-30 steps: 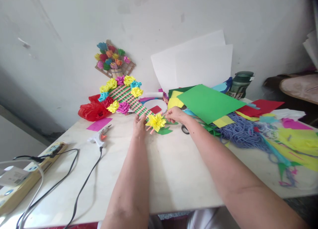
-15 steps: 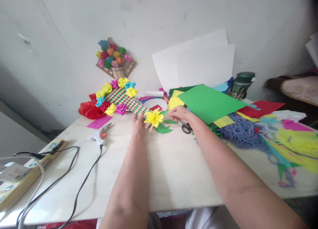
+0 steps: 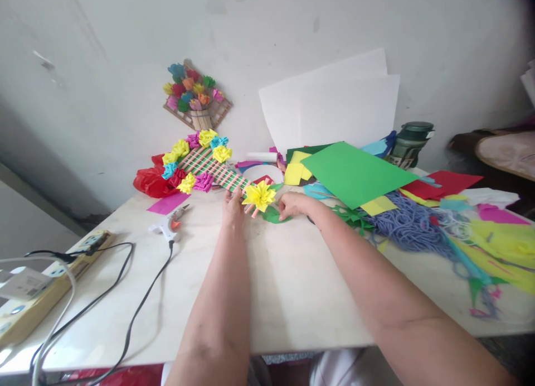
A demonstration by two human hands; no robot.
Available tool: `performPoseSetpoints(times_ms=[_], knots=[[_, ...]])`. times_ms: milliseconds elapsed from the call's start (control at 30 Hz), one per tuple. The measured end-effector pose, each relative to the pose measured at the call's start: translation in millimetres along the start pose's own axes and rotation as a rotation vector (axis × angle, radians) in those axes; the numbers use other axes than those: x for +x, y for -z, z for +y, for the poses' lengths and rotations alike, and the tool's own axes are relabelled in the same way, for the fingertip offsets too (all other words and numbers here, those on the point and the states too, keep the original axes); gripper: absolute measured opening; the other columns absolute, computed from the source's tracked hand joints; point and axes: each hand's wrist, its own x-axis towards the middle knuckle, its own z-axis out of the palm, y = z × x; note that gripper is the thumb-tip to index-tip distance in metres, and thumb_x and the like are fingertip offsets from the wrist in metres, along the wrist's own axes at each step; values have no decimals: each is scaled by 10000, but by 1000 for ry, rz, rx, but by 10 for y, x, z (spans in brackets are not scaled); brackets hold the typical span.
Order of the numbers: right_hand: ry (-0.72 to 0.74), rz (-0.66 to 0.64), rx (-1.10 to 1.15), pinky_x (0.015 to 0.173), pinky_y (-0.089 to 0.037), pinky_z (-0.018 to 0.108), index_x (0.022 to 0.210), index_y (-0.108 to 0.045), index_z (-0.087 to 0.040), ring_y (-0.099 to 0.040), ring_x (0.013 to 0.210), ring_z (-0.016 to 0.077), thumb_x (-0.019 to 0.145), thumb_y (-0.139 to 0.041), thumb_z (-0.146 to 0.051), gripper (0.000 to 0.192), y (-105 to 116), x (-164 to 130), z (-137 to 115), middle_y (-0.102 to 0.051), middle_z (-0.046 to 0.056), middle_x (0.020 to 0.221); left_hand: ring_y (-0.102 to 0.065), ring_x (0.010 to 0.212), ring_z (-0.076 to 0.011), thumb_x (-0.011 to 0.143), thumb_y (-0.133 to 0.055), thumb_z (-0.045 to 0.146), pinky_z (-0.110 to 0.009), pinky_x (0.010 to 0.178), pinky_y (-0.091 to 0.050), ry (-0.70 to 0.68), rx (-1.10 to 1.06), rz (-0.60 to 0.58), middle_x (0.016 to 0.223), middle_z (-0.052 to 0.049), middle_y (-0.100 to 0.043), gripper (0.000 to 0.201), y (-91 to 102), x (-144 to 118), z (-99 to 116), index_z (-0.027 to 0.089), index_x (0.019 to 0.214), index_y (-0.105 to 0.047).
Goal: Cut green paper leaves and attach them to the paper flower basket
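My left hand [image 3: 234,206] is closed around the lower end of a lattice of pink sticks [image 3: 228,178] with green strips, edged with crepe paper flowers. A yellow paper flower [image 3: 259,196] sits at that end, just right of my left fingers. My right hand [image 3: 292,204] is closed, its fingertips pinched at a green paper leaf [image 3: 273,216] lying on the table below the yellow flower. Another green leaf [image 3: 276,187] pokes out beside the flower. Scissors [image 3: 311,220] are mostly hidden under my right wrist.
A glue gun [image 3: 169,225] lies left, its cord running to a power strip [image 3: 79,269]. Green paper [image 3: 355,174], blue yarn [image 3: 405,221] and paper scraps cover the right side. A dark green bottle [image 3: 412,145] stands behind them. A flower decoration [image 3: 194,93] leans on the wall.
My right hand has moved slightly left and down, from beside the leaves onto the lower leaf. My left hand keeps its hold on the stick lattice.
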Motion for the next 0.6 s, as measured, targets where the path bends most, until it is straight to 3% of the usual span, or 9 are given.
performPoseSetpoints(times_ms=[167, 333, 467, 600], knots=[[14, -21, 137, 500, -369, 208, 657, -698, -162, -517, 483, 111, 617, -722, -197, 58, 7, -10, 54, -554, -29, 466, -674, 776, -182, 624, -763, 353, -273, 661, -527, -1, 14, -7, 936, -63, -709, 523, 3, 1, -2, 219, 1099, -589], [17, 14, 366, 450, -362, 184, 648, -691, -156, -459, 422, 73, 582, -716, -137, 72, 23, -17, 137, -541, -52, 445, -674, 752, -172, 639, -752, 337, -262, 649, -528, 7, 11, 10, 887, -44, -706, 514, 9, 17, -3, 221, 1111, -586], [15, -73, 580, 385, -325, 171, 622, -640, -150, -439, 371, 65, 626, -719, -208, 98, 36, -59, 209, -513, -50, 401, -663, 723, -160, 628, -753, 297, -265, 630, -527, 6, -14, 41, 894, -44, -703, 495, -1, 31, 3, 209, 1089, -594], [60, -203, 750, 348, -320, 148, 676, -601, -141, -487, 365, 59, 684, -697, -279, 169, 45, -101, 196, -631, 4, 508, -656, 737, -149, 629, -745, 286, -270, 654, -525, -2, -30, 50, 934, -53, -699, 443, -9, 35, 10, 212, 1041, -600]])
